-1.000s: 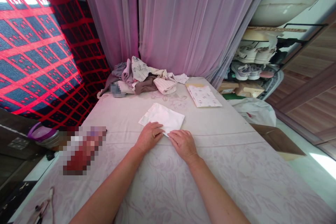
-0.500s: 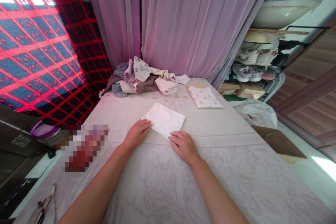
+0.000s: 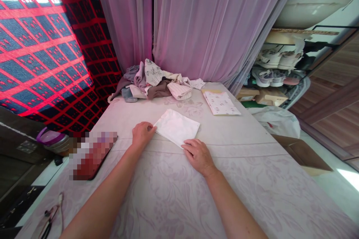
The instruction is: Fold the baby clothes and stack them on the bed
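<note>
A folded white cloth lies flat on the patterned bed cover, in front of me. At its left corner is my left hand, its fingers curled and pinched together on the cloth's edge. My right hand rests by the near corner, fingers stretched out and apart from the thumb, the tips touching the edge. Beyond the cloth to the right lies a folded white printed garment, with something yellowish under it.
A heap of mixed clothes lies at the far end, before the purple curtain. To the left are a blurred-out phone-like thing and a cable. Shoes stand on a rack at right, above a cardboard box.
My left hand has drawn back slightly to the left, its fingers going from lying over the cloth's edge to pinching its corner. The right hand stays put. The view has shifted slightly.
</note>
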The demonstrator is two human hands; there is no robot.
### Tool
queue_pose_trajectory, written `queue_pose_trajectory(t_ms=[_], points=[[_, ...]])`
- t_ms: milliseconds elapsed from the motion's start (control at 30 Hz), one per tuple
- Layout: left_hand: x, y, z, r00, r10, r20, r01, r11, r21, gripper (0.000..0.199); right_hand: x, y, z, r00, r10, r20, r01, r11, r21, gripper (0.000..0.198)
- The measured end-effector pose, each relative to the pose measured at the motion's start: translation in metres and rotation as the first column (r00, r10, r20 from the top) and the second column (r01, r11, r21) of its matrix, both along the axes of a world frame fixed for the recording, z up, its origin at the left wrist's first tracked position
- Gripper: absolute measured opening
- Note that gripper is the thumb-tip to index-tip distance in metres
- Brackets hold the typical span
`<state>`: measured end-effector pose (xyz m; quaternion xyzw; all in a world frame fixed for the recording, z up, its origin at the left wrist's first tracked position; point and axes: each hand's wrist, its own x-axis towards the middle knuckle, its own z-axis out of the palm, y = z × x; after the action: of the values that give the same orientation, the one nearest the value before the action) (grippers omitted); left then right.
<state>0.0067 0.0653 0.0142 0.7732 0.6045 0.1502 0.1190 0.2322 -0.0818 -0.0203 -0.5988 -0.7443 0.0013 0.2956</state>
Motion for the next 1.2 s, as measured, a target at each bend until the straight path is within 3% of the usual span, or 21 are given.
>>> queue_pose_trajectory(t_ms=[200, 367, 533, 600, 700, 800, 933, 1000, 1100, 1200], points=[[0.007, 0.0, 0.004, 0.997, 0.036, -0.074, -0.037, 0.999, -0.007, 0.024, 0.0, 0.0, 0.002, 1.0, 0.011, 0.006, -0.011, 1.0, 0.0, 0.023], [0.007, 0.001, 0.01, 0.993, 0.031, -0.116, -0.037, 0.998, -0.047, 0.045, -0.001, -0.001, 0.001, 0.999, -0.003, -0.045, 0.005, 0.999, 0.041, 0.021], [0.007, 0.009, 0.016, 0.98, 0.008, -0.197, -0.024, 0.996, -0.081, 0.047, 0.019, 0.014, -0.004, 0.965, -0.227, -0.13, 0.245, 0.96, 0.135, 0.027], [0.008, 0.014, 0.017, 0.976, -0.009, -0.217, -0.015, 0.994, -0.107, 0.042, 0.032, 0.027, -0.001, 0.926, -0.364, -0.097, 0.372, 0.925, 0.076, 0.03], [0.012, 0.019, 0.018, 0.972, -0.036, -0.231, 0.004, 0.99, -0.138, 0.037, 0.05, 0.05, 0.011, 0.863, -0.505, 0.011, 0.501, 0.853, -0.143, 0.037], [0.015, 0.021, 0.02, 0.967, -0.053, -0.249, 0.015, 0.988, -0.153, 0.034, 0.06, 0.073, 0.026, 0.844, -0.528, 0.092, 0.526, 0.783, -0.333, 0.035], [0.017, 0.019, 0.028, 0.967, -0.054, -0.25, -0.003, 0.975, -0.22, 0.039, 0.067, 0.098, 0.037, 0.847, -0.522, 0.104, 0.509, 0.737, -0.445, 0.028], [0.019, 0.012, 0.031, 0.966, -0.046, -0.256, 0.006, 0.988, -0.157, 0.043, 0.07, 0.107, 0.04, 0.851, -0.515, 0.098, 0.487, 0.708, -0.511, 0.024], [0.03, -0.012, 0.03, 0.971, -0.128, -0.203, 0.142, 0.988, 0.053, 0.035, 0.075, 0.116, 0.044, 0.863, -0.499, 0.079, 0.438, 0.662, -0.608, 0.014], [0.052, -0.048, 0.021, 0.909, -0.402, -0.109, 0.406, 0.914, 0.017, 0.024, 0.079, 0.122, 0.046, 0.866, -0.498, 0.044, 0.393, 0.624, -0.676, 0.003]])
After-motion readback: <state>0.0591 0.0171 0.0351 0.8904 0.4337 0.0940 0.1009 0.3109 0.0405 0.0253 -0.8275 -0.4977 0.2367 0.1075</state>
